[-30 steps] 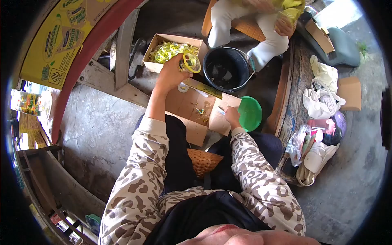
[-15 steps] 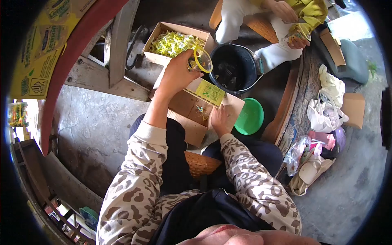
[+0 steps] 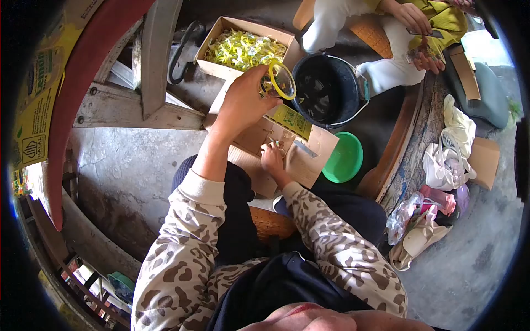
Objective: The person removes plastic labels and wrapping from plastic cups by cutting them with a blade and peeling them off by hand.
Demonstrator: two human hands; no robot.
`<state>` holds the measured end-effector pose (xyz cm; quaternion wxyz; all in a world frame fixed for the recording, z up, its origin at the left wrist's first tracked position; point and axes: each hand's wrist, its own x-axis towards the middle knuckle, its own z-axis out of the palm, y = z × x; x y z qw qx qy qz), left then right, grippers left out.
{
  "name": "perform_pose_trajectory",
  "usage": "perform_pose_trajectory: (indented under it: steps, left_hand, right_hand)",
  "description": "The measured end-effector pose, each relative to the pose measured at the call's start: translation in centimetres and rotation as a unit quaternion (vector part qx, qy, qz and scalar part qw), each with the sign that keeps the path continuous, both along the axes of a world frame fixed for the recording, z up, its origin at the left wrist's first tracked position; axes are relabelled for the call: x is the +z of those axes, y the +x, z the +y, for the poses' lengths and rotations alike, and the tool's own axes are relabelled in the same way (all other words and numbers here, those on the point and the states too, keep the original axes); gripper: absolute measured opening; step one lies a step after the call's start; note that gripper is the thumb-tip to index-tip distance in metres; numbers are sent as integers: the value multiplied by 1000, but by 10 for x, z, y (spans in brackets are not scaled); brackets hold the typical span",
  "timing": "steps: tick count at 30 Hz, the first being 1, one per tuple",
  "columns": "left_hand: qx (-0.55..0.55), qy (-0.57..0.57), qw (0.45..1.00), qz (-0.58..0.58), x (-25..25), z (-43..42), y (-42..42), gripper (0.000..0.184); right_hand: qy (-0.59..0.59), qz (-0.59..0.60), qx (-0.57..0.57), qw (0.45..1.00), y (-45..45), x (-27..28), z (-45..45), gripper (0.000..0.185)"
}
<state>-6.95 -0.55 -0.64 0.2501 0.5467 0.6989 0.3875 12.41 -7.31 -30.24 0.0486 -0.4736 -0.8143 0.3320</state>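
Yellow-rimmed cup point(image 3: 282, 81), box point(image 3: 214, 69) of strips point(image 3: 245, 49).

One yellow-rimmed clear cup point(image 3: 283, 83) in one of the wearer's two bare hands point(image 3: 244, 102), two hands of a co-worker point(image 3: 413, 17), two open cardboard boxes point(image 3: 218, 69) nearby, one black bucket point(image 3: 352, 88), one green basin point(image 3: 343, 157) beside it, two woven seats point(image 3: 372, 37).

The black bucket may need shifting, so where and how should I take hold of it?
Probably best by the teal grip on its wire handle, coming from above on your right. The handle lies folded down along the right rim of the bucket, leaving the grip outside the opening. The other person's trouser leg is close beside it, so finger room may be tight.
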Motion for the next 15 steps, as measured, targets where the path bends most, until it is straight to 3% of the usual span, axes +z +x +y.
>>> perform_pose_trajectory:
  steps: [2,3,5,11,15]
  left_hand:
    - [-7,-11,1000,-5,4,0,1,63]
    - [-6,-12,1000,-5,2,0,2,63]
    - [6,-6,1000,-1,-4,1,4,58]
    - [4,16,1000,21,-10,1,2,59]
    - [-7,-21,1000,-17,-3,4,5,59]
  right_hand:
    - [-66,-34,3,997,2,-54,12,20]
    - [-66,-34,4,997,5,-57,13,20]
    - [41,-122,-4,992,13,-63,16,22]
    - [13,-170,-7,985,20,-61,8,26]
    - [-1,-231,51,972,27,-71,15,26]
